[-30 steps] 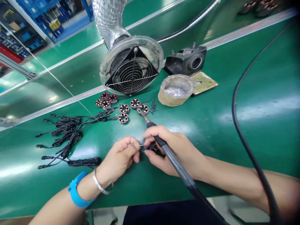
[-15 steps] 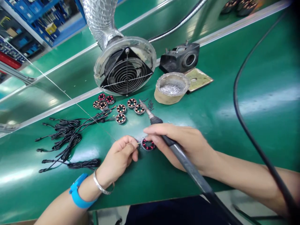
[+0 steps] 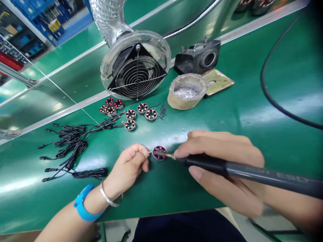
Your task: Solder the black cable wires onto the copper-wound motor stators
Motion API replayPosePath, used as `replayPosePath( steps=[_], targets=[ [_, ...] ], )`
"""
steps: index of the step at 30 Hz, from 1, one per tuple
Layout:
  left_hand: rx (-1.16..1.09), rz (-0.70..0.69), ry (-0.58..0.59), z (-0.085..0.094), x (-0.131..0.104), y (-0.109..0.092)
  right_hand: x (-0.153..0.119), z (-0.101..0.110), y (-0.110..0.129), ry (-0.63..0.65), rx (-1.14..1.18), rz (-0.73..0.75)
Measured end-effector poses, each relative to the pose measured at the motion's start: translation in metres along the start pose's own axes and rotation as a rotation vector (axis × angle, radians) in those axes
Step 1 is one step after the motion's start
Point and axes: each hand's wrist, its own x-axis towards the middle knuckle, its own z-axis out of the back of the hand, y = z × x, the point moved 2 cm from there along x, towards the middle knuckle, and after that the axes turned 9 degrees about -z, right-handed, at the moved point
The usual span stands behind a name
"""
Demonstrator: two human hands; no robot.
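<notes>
On the green bench a small round motor stator (image 3: 159, 148) with red windings lies in front of me. My right hand (image 3: 222, 161) grips a soldering iron (image 3: 242, 170), whose tip lies over the stator's left side. Fingertips of my left hand (image 3: 132, 161) are pinched on a thin wire (image 3: 149, 152) at the stator's left edge. Whether the iron's tip touches the wire, I cannot tell. Beyond my hands, several more stators (image 3: 130, 114) with copper-coloured or red windings sit on the bench.
Bundled black cables (image 3: 73, 141) lie at left. A fume extractor fan (image 3: 137, 75) with a silver duct stands at the back. Right of it are a round tub (image 3: 186, 92) of metal shavings, a yellowish plate (image 3: 219, 82) and a black iron holder (image 3: 199, 57). The iron's cord (image 3: 264, 80) loops at right.
My right hand has turned the soldering iron and brought its tip down from beside the far stators to the red-wound stator. My left hand stays almost in place.
</notes>
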Motion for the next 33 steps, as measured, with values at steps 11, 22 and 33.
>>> replayPosePath(
  steps=[11,22,33],
  targets=[
    [0.035,-0.014,0.01,0.0,0.0,0.001,0.001,0.001,0.006,0.074,-0.007,-0.007],
    [0.061,-0.028,0.031,0.002,0.0,0.001,0.001,0.005,0.011,-0.029,0.021,-0.008],
    [0.07,-0.03,0.023,0.001,0.0,0.001,0.0,0.005,0.005,0.064,-0.043,0.032]
  ],
)
